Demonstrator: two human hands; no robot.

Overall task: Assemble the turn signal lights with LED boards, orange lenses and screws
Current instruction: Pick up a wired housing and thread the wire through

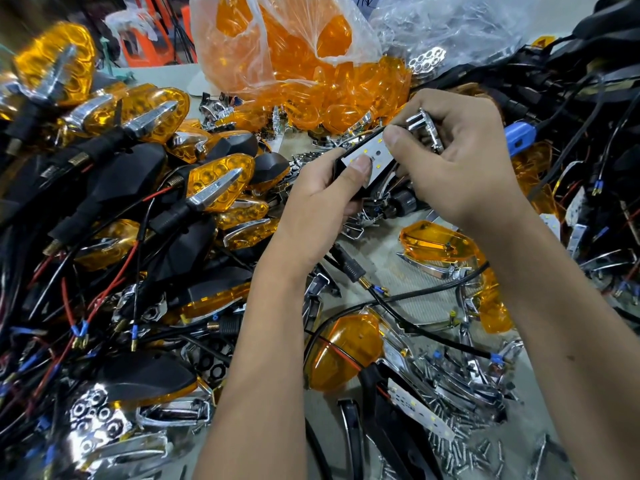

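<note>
Head view, hands at centre. Both bare forearms rise from the lower edge and converge above the pale counter (377, 271). The left hand (322, 199) grips a black plastic turn signal housing (341, 164) from its left end, fingers curled beneath it and the thumb pressed flat on the white rectangular LED board (372, 155) seated in the housing's open face. The right hand (460, 157) comes in from the right, knuckles up; its thumb presses the upper right end of the same board, and its curled fingers also hold a chrome-plated plastic reflector piece (427, 128) against the palm. The board shows small yellow LED squares and one dark hole near its middle; no legible writing or brand appears on it.

Behind the hands, a clear plastic bag (277, 39) lies open and spills loose translucent orange lenses (349, 95). To the left, a heap of finished turn signals (214, 185) with orange lenses, chrome arrow trims, black stems and red and black wires. Below the right forearm, a scatter of small silver screws (474, 441) lies on the counter beside another white LED board (420, 412). A blue plastic connector (519, 136) shows just right of the right hand, among black cables.
</note>
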